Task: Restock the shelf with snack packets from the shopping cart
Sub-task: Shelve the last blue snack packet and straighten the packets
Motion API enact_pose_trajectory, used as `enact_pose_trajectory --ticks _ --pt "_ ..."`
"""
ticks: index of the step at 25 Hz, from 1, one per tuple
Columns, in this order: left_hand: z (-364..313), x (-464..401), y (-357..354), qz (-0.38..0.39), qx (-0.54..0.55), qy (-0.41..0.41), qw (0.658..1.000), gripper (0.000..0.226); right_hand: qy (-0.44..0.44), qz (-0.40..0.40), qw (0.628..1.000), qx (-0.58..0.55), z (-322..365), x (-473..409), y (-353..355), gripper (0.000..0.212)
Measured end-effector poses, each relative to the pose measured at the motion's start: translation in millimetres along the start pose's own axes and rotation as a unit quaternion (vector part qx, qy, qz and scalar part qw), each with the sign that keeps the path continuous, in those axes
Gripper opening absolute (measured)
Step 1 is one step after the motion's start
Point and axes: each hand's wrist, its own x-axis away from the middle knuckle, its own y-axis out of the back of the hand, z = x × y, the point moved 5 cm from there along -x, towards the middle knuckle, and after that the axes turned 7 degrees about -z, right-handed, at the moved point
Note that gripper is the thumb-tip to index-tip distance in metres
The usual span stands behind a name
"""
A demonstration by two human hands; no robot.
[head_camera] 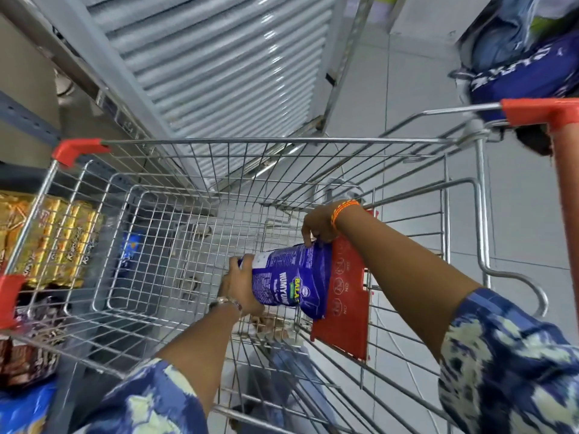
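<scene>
Both hands hold one blue snack packet (289, 278) inside the shopping cart (250, 140) — the left hand (239, 285) grips its nine o'clock end, the right hand (319, 225) pinches its one o'clock corner. Gold packets (59, 242) (shelf stock) sit at nine o'clock beyond the wire — the red seat flap (344, 296) stands just beside the packet at three o'clock.

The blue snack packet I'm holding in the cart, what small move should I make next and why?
Probably lift the blue snack packet straight up, clear of the cart rim. Both hands already grip it, the left hand at one end and the right hand pinching the other, inside the wire basket beside the red flap. The shelf stock sits to your left, beyond the cart wall.
</scene>
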Motion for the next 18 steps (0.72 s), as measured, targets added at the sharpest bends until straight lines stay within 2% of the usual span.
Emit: enact_pose_trajectory --ticks 2,4,5,7,9,11,13,15,18 --pt "13 -13 18 0.049 0.099 -0.009 0.994 0.127 0.013 -0.003 1.0 -0.029 2 -4 7 0.05" --pt "34 -27 38 0.097 0.209 0.013 0.973 0.104 0.023 -0.062 0.995 -0.072 3 -5 22 0.059" --pt "48 -35 47 0.1 0.238 0.037 0.965 0.095 0.025 -0.119 0.987 -0.109 3 -6 31 0.055" --pt "69 -40 56 0.08 0.283 0.078 0.953 0.087 0.024 -0.241 0.95 -0.198 3 -5 44 0.031" --pt "76 -35 54 0.054 0.284 0.076 0.954 0.092 0.016 -0.321 0.912 -0.254 7 -8 45 0.02" --pt "76 -28 48 0.009 0.266 0.078 0.961 0.103 0.004 -0.377 0.875 -0.303 11 -12 44 0.021" --pt "74 -28 48 -0.032 0.275 0.092 0.957 0.103 -0.007 -0.415 0.848 -0.329 15 -13 45 0.025" --pt "76 -31 51 -0.025 0.291 0.095 0.952 0.099 -0.013 -0.453 0.828 -0.33 23 -8 47 0.029" --pt "84 -25 66 0.003 0.289 0.088 0.953 0.104 -0.034 -0.543 0.772 -0.329 43 9 51 0.027"
